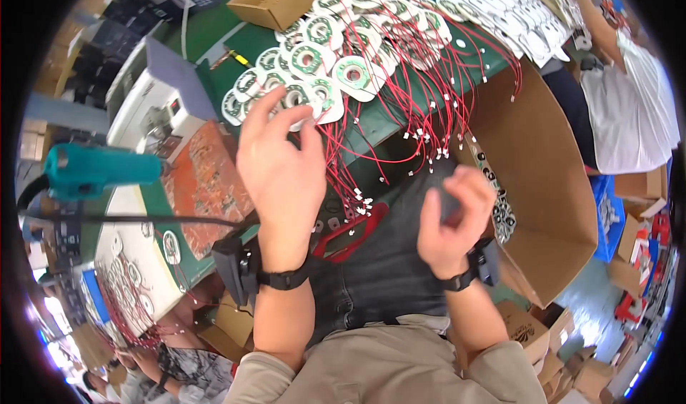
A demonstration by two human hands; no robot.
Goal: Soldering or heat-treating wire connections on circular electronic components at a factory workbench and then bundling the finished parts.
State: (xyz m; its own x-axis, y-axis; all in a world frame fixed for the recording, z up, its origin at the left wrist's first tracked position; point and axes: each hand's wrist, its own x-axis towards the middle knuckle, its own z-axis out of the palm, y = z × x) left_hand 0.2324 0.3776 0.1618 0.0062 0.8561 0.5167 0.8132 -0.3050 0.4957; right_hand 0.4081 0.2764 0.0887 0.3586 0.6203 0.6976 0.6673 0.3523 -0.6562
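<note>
Nearest the camera are the person's beige sleeves and dark-trousered lap, each wrist strapped with a black band. The left hand [280, 162] reaches forward, fingers loosely spread, tips touching a round white disc [296, 98] at the near edge of a big overlapping pile of discs [343, 43] on the green counter [371, 129]. The right hand [454, 218] hangs over the lap, curled around something small and dark; what it is cannot be told.

Each disc looks light, thin and stiff, with a green ring in the middle and thin red wires [400, 118] trailing off over the counter's edge toward the lap. The wires are limp and likely to tangle; the rim seems the safer hold, not the wires.

A large open cardboard box [543, 189] at the right holds a few discs at the bottom. A smaller cardboard box [279, 0] sits behind the pile, contents not visible.
</note>
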